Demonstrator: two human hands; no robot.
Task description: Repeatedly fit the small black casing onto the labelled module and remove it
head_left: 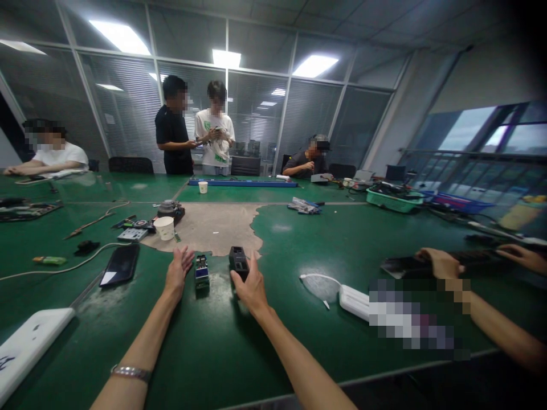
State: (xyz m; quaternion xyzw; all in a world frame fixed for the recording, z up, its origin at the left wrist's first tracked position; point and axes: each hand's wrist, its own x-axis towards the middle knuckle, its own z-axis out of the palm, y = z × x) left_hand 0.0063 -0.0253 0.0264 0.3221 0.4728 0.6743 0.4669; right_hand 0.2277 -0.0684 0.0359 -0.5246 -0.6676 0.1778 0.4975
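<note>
Across the green surface [205, 353], the person's hands reach forward: the left hand [177, 276] is open and empty, while the right hand [251, 287] grips a black housing [238, 259] between thumb and fingers. The smaller circuit module [202, 272] lies between them (nearer the left hand), its long axis pointing away from the person.

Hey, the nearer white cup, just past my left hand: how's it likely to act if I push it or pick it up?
The cup looks thin-walled, like paper, so it's probably light and could dent under a firm squeeze. It stands upright and widens toward the rim, so a high push might tip it.
</note>
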